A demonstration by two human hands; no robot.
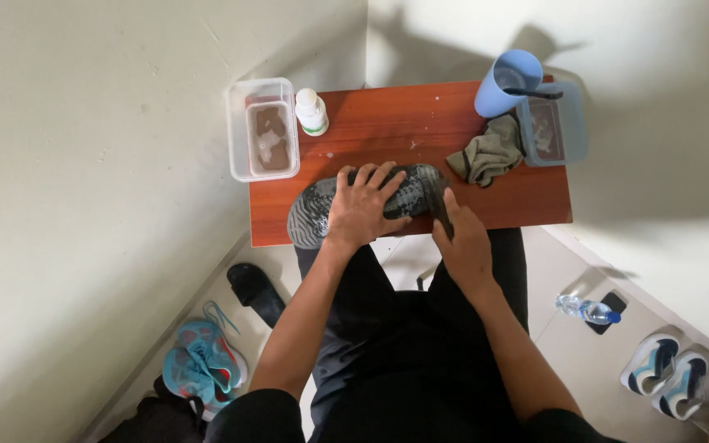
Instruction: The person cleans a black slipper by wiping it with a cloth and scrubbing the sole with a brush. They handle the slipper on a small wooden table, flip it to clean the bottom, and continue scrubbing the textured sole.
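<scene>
A dark shoe (318,212) lies sole-up on the front part of a small reddish-brown table (404,123). My left hand (363,207) is spread flat over the middle of the sole and presses it down. My right hand (463,243) is at the shoe's right end, fingers closed around a dark object, perhaps a brush, that touches the sole; the object is mostly hidden.
On the table: a clear tub of brownish water (263,130), a white bottle (311,111), an olive rag (490,152), a blue cup (505,80) and a blue-grey tub (553,125). On the floor: teal sneakers (203,365), a black sandal (254,291), a water bottle (587,308), more sneakers (668,373).
</scene>
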